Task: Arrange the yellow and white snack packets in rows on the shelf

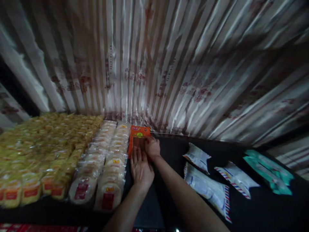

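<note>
An orange snack packet (140,131), with a printed logo and a yellow-green spot, lies on the dark table beside a row of wrapped round cakes (115,161). My left hand (142,169) lies on the packet's lower part, its fingers stretched out flat. At the packet's right edge, my right hand (152,148) is closed with curled fingers against it; the fingertips are partly hidden and blurred. Both hands partly cover the packet.
Many yellow wrapped packs (55,151) fill the left side in rows. To the right lie several white pouches (207,185) with striped edges and some teal packets (269,170). A pleated printed curtain (154,64) hangs behind the dark table (169,206).
</note>
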The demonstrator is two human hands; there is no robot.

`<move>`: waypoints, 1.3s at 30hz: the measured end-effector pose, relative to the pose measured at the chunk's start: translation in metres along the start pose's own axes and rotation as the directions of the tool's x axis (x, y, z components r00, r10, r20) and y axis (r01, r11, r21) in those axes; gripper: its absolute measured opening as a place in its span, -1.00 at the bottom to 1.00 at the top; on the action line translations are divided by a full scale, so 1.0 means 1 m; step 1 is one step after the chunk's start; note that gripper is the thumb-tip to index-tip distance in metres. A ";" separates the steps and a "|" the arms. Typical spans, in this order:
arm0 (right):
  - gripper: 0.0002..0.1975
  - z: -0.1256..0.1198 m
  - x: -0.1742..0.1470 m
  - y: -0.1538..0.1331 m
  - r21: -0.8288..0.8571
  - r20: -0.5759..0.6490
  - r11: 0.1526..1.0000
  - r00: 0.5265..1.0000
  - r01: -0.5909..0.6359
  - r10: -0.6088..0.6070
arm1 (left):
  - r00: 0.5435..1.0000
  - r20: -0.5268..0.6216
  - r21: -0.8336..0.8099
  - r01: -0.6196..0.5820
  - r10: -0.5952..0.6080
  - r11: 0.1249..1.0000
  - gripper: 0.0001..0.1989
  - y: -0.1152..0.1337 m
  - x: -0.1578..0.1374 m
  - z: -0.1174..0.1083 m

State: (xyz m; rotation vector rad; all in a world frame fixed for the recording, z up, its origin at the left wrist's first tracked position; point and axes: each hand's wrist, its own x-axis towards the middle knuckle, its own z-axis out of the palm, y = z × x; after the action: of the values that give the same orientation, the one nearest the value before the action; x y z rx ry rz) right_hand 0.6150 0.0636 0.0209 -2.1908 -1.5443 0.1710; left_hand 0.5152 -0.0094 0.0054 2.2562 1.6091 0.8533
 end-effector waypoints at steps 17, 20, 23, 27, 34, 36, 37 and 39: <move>-0.62 0.002 -0.025 0.002 0.004 -0.144 1.000 0.990 -0.013 0.013 | 0.999 0.027 0.026 -0.034 0.033 0.999 -0.50 0.001 -0.001 -0.007; -0.63 -0.006 -0.049 0.008 0.044 -0.184 0.996 0.980 0.082 -0.072 | 0.998 0.011 0.020 -0.063 0.063 0.998 -0.52 0.002 -0.006 -0.009; -0.66 -0.021 -0.087 0.019 0.078 -0.225 0.980 0.961 0.184 -0.162 | 0.994 -0.009 0.005 -0.109 0.109 0.994 -0.57 0.006 -0.015 -0.014; -0.66 -0.048 -0.153 0.040 0.129 -0.267 0.957 0.938 0.261 -0.220 | 0.985 0.000 -0.049 -0.172 0.172 0.984 -0.62 0.014 -0.031 -0.027; -0.70 -0.089 -0.264 0.078 0.122 -0.112 0.979 0.982 0.163 -0.150 | 0.937 0.009 -0.289 -0.332 0.349 0.898 -0.66 0.021 -0.080 -0.053; -0.70 -0.096 -0.293 0.082 0.098 -0.055 0.983 0.988 0.152 -0.147 | 0.910 0.036 -0.369 -0.371 0.412 0.852 -0.66 0.026 -0.101 -0.064; -0.70 -0.098 -0.306 0.083 0.083 -0.029 0.985 0.988 0.154 -0.152 | 0.889 0.061 -0.402 -0.395 0.454 0.826 -0.66 0.029 -0.112 -0.070; -0.69 -0.100 -0.330 0.081 0.038 0.032 0.988 0.988 0.150 -0.152 | 0.826 0.148 -0.444 -0.435 0.543 0.783 -0.66 0.033 -0.136 -0.083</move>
State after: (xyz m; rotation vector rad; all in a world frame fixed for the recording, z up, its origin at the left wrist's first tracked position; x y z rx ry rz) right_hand 0.5998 -0.2905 0.0240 -2.0439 -1.7057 0.1876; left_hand 0.4624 -0.1575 0.0454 2.3812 0.6424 0.8379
